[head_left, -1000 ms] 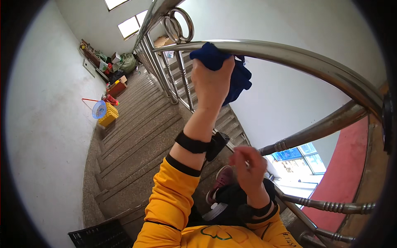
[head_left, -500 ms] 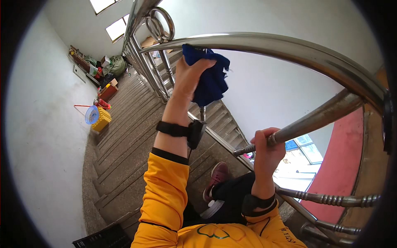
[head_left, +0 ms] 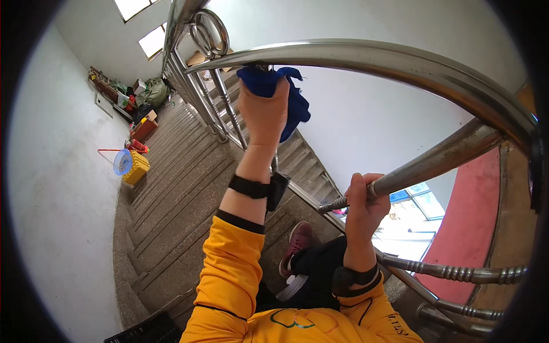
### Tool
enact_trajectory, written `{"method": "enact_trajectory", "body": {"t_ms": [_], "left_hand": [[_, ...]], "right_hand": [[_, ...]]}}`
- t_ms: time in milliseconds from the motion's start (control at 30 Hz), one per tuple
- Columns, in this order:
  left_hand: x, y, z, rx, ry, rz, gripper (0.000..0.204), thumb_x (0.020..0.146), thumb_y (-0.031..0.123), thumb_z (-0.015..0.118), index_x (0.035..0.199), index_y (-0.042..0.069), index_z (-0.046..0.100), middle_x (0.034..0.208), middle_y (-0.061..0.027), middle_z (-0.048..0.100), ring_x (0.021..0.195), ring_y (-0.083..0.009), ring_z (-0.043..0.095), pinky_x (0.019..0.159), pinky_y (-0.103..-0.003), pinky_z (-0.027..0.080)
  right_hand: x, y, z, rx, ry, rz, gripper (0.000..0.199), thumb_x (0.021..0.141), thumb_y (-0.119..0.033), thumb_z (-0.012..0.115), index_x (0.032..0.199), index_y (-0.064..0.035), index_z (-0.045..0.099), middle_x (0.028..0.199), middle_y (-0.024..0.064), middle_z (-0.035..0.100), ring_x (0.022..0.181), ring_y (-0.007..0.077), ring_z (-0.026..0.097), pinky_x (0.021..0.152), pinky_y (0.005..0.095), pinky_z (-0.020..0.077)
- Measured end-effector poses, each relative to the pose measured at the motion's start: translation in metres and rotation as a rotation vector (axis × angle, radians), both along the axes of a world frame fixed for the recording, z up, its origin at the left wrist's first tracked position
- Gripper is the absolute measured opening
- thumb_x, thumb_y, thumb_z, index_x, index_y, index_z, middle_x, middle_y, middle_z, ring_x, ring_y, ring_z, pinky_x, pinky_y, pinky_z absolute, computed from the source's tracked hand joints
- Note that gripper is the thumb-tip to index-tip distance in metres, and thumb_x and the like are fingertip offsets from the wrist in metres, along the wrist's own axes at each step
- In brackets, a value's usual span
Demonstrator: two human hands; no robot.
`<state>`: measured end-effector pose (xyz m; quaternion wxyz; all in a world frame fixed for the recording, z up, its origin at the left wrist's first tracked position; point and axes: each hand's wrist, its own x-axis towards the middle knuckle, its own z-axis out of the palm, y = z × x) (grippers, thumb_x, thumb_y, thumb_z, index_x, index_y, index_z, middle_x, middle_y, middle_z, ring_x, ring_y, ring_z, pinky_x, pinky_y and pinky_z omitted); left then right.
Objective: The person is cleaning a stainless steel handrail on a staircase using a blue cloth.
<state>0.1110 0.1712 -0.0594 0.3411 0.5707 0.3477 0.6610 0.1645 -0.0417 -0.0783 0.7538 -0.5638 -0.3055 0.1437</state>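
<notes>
A dark blue cloth (head_left: pixel 295 108) is gripped in my left hand (head_left: pixel 264 111), bunched around an upright railing bar just under the handrail (head_left: pixel 354 55). Loose folds of the cloth hang to the right of my fingers. Lower and to the right, my right hand (head_left: pixel 366 200) is wrapped around a thick metal baluster (head_left: pixel 437 159), the thumb lying along its near side. The baluster narrows to a ridged end below my hand. Part of the bar behind the cloth is hidden.
Stone stairs (head_left: pixel 177 188) run down along the left wall. A yellow crate (head_left: pixel 136 167) with a blue basin (head_left: pixel 122 162), a red fire extinguisher (head_left: pixel 137 146) and piled bags (head_left: pixel 153 93) stand along that wall. My shoe (head_left: pixel 297 243) rests on a step. A black crate (head_left: pixel 143 328) sits at lower left.
My left hand has turned and closed round the bar with the cloth, its wrist now straighter. The right hand keeps its hold on the baluster. The whole view has shifted slightly.
</notes>
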Motion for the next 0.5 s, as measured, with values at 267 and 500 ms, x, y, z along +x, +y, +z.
{"method": "enact_trajectory", "body": {"t_ms": [267, 500], "left_hand": [[0.001, -0.004, 0.006, 0.097, 0.033, 0.231, 0.040, 0.071, 0.023, 0.072, 0.096, -0.001, 0.052, 0.084, -0.0165, 0.062, 0.074, -0.0307, 0.062, 0.069, -0.037, 0.049], [0.001, -0.025, 0.041, -0.202, -0.274, -0.098, 0.041, 0.075, 0.017, 0.070, 0.102, -0.005, 0.049, 0.088, -0.0140, 0.060, 0.076, -0.0222, 0.061, 0.073, -0.032, 0.049]], "right_hand": [[0.001, 0.004, -0.012, 0.028, -0.079, -0.087, 0.013, 0.085, -0.004, 0.062, 0.078, -0.0062, 0.051, 0.060, -0.0062, 0.043, 0.052, 0.0009, 0.036, 0.047, 0.0179, 0.0272], [0.008, 0.002, -0.020, 0.032, -0.152, -0.078, 0.013, 0.086, -0.009, 0.062, 0.081, -0.0066, 0.050, 0.059, -0.0028, 0.047, 0.050, 0.0028, 0.042, 0.047, 0.0177, 0.0316]]}}
